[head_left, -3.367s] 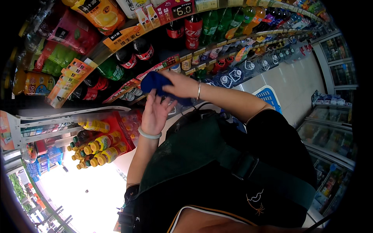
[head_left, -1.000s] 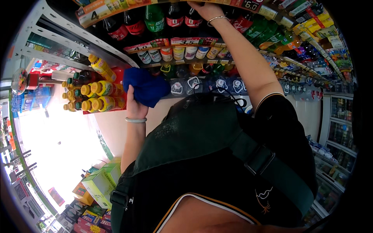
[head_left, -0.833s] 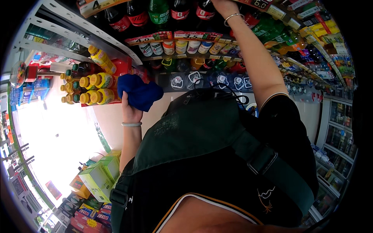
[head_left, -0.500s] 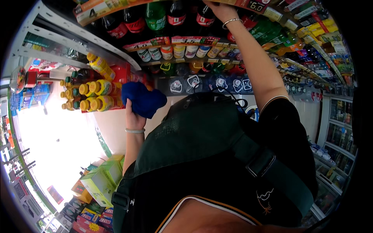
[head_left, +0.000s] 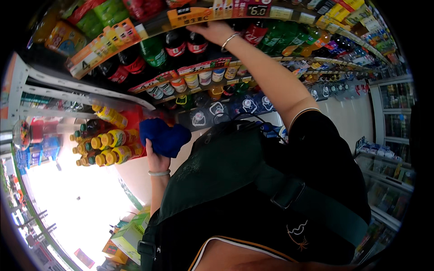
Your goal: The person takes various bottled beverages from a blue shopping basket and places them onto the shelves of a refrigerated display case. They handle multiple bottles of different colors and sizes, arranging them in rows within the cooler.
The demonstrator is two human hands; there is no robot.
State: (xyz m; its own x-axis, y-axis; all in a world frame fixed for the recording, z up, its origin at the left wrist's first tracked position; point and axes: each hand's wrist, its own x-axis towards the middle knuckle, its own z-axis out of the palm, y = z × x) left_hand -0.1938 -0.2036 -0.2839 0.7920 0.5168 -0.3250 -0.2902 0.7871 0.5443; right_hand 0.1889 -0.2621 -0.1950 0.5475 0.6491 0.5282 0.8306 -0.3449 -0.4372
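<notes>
A bunched blue cloth rests in my left hand, with the fingers closed round its lower side. My right hand reaches up to the drinks shelf, its fingers stretched leftward under the orange price rail. Just below those fingertips stands a dark bottle with a red label; whether they touch its cap I cannot tell. More dark bottles and a green bottle stand in the same row to the left. A dark green bag hangs across my chest.
Yellow-capped bottles are stacked on a red stand at the left. Lower shelves hold small tubs and large water bottles. Green boxes lie at the lower left, and glass-fronted cabinets line the right.
The view has tilted up, so the shelf rows sit lower and fruit-patterned packs show above. My right hand has shifted left along the shelf. The left hand still holds the cloth.
</notes>
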